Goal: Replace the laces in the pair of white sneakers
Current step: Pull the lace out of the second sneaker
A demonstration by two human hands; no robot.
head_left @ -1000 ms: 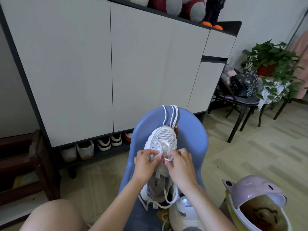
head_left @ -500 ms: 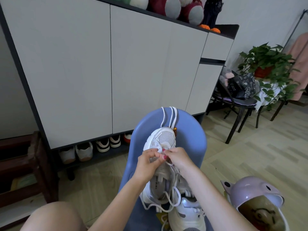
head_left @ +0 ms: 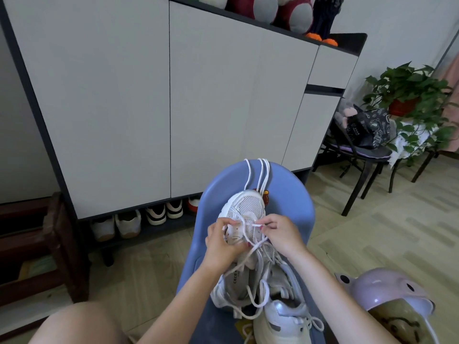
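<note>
I see the white sneaker [head_left: 244, 227] lying toe-away on the blue chair [head_left: 293, 194], a second sneaker [head_left: 280, 321] nearer me, spare laces [head_left: 260, 175] draped over the chair back and a lilac helmet [head_left: 387, 291] at right. My left hand [head_left: 221, 242] grips the upper; my right hand [head_left: 280, 234] pinches the lace [head_left: 250, 225] (forearms hide the heel). Since a half-second ago the right hand has drawn rightward, pulling the lace taut.

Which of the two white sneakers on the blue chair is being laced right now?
The farther sneaker, toe pointing toward the cabinet: both hands, left hand and right hand, pinch its lace. The nearer sneaker lies untouched by the camera.
</note>
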